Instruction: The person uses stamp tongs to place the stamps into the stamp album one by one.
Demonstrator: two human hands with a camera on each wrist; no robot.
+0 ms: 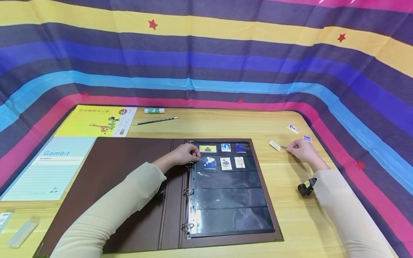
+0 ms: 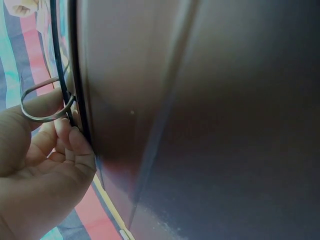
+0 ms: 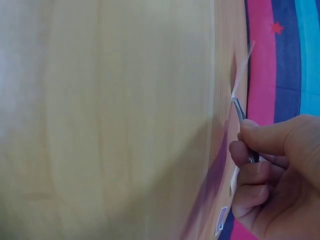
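A brown ring-binder stamp album (image 1: pixel 138 154) lies open, its black page (image 1: pixel 229 197) of clear pockets on the right half. Two upper rows hold several stamps, among them a yellow one (image 1: pixel 208 148) and a tree one (image 1: pixel 240 162). My left hand (image 1: pixel 185 154) pinches the page's ring-side edge by the second row, thumb and fingertips close to a metal ring (image 2: pixel 40 119) in the left wrist view. Off the album's right side, my right hand (image 1: pixel 302 149) holds tweezers (image 3: pixel 238 110) between thumb and fingers. Their tips grip a small pale stamp (image 1: pixel 275 145), seen nearly edge-on in the right wrist view.
Two loose stamps, one pale (image 1: pixel 293 128) and one blue (image 1: pixel 307 138), lie beyond the right hand. A pencil (image 1: pixel 156 121) and glue stick (image 1: pixel 154 110) lie behind the album. Left are a yellow book (image 1: pixel 90 120), a notepad (image 1: pixel 48 172) and a translucent case (image 1: pixel 24 233).
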